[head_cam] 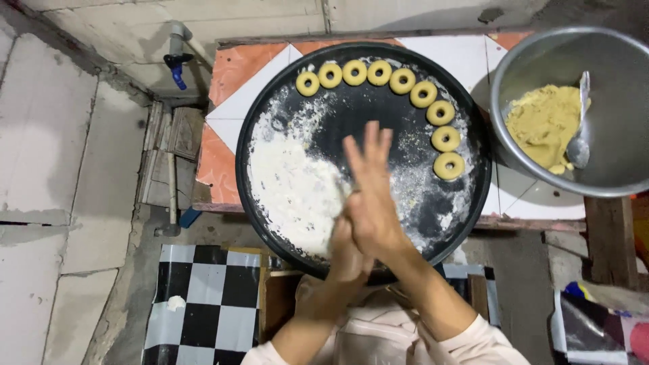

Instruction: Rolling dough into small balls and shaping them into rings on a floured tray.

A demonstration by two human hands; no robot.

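Black round tray (270,115): nine dough rings (402,80); left hand (346,247), right hand (370,196) pressed flat together.

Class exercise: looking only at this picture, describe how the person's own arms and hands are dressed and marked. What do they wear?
Both hands, the left hand and the right hand, are bare: no gloves, and no rings or watch can be made out. The forearms are uncovered, with pale pink sleeves pushed up near the elbows.

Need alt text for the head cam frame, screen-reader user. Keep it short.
Seen from above, a person's right hand and left hand press palm to palm over a round black tray dusted with white flour. Nine ring-shaped dough pieces curve along the tray's far and right edge. At right, a metal bowl holds yellow dough and a spoon.
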